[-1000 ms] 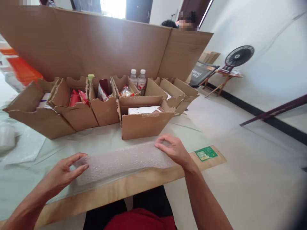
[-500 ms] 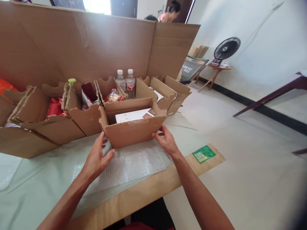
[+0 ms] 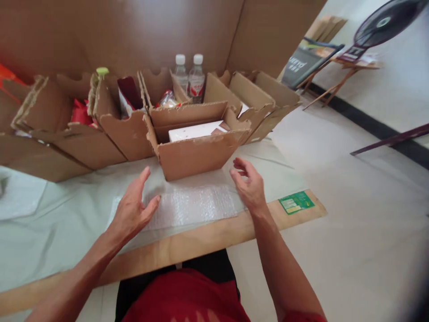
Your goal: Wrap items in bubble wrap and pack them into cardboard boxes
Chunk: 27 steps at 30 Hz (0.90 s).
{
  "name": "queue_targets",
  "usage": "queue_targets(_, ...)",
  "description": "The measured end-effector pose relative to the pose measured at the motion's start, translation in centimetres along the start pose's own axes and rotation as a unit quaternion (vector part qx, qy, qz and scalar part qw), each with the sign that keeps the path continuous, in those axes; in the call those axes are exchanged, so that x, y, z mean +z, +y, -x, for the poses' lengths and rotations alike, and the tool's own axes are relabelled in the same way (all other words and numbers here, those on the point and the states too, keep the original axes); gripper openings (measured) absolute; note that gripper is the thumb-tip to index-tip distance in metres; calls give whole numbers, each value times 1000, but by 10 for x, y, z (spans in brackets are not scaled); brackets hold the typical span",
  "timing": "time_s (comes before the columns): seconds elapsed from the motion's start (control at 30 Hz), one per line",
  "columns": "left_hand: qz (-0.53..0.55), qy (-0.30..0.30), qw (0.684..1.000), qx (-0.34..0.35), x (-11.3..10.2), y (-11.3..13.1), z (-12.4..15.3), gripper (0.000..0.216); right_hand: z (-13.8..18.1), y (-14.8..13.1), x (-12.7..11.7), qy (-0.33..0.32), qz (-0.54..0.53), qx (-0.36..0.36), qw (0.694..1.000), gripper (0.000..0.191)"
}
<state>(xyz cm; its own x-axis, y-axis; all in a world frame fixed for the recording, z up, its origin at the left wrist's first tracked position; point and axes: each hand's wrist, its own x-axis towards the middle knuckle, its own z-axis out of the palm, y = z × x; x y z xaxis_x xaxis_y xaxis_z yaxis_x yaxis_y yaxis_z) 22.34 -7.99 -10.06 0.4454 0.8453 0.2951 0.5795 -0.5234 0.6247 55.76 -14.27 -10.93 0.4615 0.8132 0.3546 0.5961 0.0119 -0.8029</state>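
A cardboard box (image 3: 197, 156) with an open top stands on the table in front of a row of similar boxes. Inside it lies a white box (image 3: 196, 131) with brown patches at one end. My left hand (image 3: 134, 205) hovers to the left of the front box, thumb and fingers apart, holding nothing. On the other side, my right hand (image 3: 250, 183) is clear of the box's right corner, its fingers loosely curved with nothing between them. A bubble wrap sheet (image 3: 191, 208) lies flat between the hands.
Behind stand several cardboard boxes (image 3: 110, 138) holding packets, with two clear bottles (image 3: 196, 82) among them. A tall cardboard panel (image 3: 150, 36) rises at the back. A green label (image 3: 296, 202) is on the table's wooden edge (image 3: 187, 239). A fan (image 3: 384, 22) stands far right.
Both hands have let go of the front box and drawn back towards me, to either side. The view has tilted down. The box stays in front of the row.
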Motion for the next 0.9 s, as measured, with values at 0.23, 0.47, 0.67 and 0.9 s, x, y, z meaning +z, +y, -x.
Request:
queue_targets(0.23,-106,-103,984,98,2,1,72,37,85,-73,60,-310,89,-263,909,32)
queue_targets(0.47,85,-146,985,-17,-33,-26,78,37,71,0,-16,-223,250,-143,931,32)
queue_targets(0.67,-157,53,983,-85,-55,-38,92,37,45,10,-48,-140,268,-113,947,35)
queue_targets(0.9,-223,-41,955,-191,-55,-43,84,34,32,-5,10,-229,255,-100,934,21)
